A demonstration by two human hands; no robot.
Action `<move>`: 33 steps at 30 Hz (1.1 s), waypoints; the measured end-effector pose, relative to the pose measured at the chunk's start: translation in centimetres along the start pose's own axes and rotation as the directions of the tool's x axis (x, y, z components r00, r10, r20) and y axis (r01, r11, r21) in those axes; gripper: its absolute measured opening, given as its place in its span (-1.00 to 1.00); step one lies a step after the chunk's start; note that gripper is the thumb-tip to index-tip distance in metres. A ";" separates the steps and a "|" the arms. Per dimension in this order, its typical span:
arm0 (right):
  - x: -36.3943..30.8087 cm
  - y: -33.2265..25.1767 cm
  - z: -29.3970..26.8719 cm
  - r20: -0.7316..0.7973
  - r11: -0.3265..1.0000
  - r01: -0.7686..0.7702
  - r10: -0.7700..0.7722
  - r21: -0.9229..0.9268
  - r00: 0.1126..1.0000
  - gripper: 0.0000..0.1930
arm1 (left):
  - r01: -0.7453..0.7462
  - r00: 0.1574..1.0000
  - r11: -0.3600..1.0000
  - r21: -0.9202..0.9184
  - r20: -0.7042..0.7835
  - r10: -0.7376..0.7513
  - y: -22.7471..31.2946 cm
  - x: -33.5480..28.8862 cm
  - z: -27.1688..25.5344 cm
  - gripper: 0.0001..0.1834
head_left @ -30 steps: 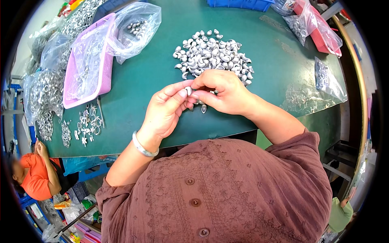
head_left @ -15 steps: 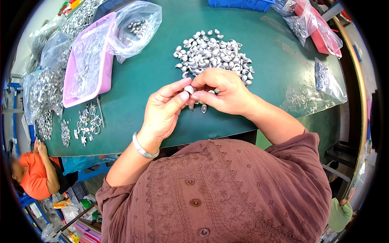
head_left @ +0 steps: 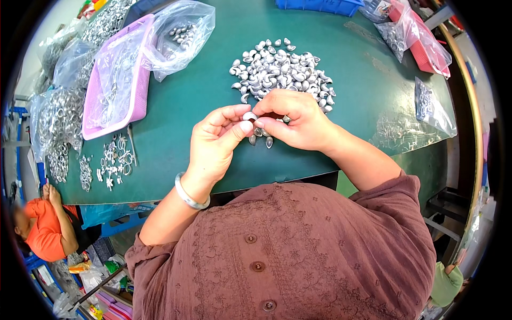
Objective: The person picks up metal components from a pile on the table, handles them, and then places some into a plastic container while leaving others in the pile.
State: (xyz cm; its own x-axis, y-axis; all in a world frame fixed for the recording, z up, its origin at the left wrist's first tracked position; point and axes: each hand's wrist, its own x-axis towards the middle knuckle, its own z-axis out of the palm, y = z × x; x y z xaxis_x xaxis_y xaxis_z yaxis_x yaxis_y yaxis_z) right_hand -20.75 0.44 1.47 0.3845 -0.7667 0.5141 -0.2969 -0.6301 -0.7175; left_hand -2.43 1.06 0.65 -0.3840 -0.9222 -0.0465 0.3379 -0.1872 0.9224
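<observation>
Between the thumb and fingers of my left hand (head_left: 213,141) is a small curved silver metal piece (head_left: 249,116), shaped like a hollow teardrop or shell. My right hand (head_left: 298,120) pinches at the same piece's right end, its thumb and forefinger meeting my left fingertips. Just beyond my hands lies a heap of similar silver pieces (head_left: 282,69) on the green table (head_left: 181,117). A few loose ones, including a teardrop piece (head_left: 269,142), rest below my fingers, partly hidden by them.
At left stand a pink basket (head_left: 141,96) lined with plastic, a clear bag (head_left: 197,32) of silver pieces, and loose metal rings (head_left: 120,154). A blue crate (head_left: 320,5) and red basket (head_left: 426,53) sit at the far side. A person in orange (head_left: 50,229) works at lower left.
The silver piece has turned slightly between my fingertips, its curved top now facing more upward. My hands stay in nearly the same place over the table.
</observation>
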 end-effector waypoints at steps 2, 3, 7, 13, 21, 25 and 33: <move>0.0 -0.1 0.0 0.005 1.000 -0.002 0.002 0.002 1.000 -0.91 | 0.007 1.000 1.000 -0.004 0.000 -0.007 -0.1 0.0 -0.1 -0.76; 0.0 -0.1 0.0 -0.002 1.000 -0.001 0.001 0.003 1.000 -0.92 | 0.008 1.000 1.000 -0.009 0.002 -0.008 -0.1 0.1 -0.1 -0.77; 0.0 0.1 0.2 -0.018 1.000 0.004 -0.004 0.001 1.000 -0.93 | 0.016 1.000 0.999 -0.028 0.012 -0.016 0.0 0.1 -0.1 -0.79; -0.2 -0.1 0.0 0.066 0.979 -0.167 0.161 0.113 0.985 -0.93 | -0.004 1.000 0.999 0.037 -0.016 0.005 0.1 0.0 0.2 -0.79; 0.0 -0.2 -0.3 0.144 0.937 -0.275 0.248 0.217 0.958 -0.90 | -0.202 0.979 0.902 0.382 0.055 0.196 -0.3 0.0 0.1 -0.82; -0.1 0.0 -0.3 0.166 0.920 -0.304 0.269 0.248 0.949 -0.89 | -0.288 0.955 0.792 0.538 0.097 0.281 -0.3 0.0 0.0 -0.83; -0.1 0.1 -0.5 0.186 0.910 -0.312 0.269 0.271 0.945 -0.91 | -0.262 0.962 0.816 0.515 0.079 0.260 -0.5 0.0 -0.1 -0.82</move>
State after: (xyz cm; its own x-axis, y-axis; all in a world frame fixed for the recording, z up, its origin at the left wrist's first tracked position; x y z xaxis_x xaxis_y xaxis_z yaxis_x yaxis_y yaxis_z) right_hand -21.25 0.35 1.58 0.4464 -0.8709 0.2054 -0.1532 -0.3006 -0.9414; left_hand -2.53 1.09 0.18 -0.3495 -0.9095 0.2251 -0.0658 0.2635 0.9624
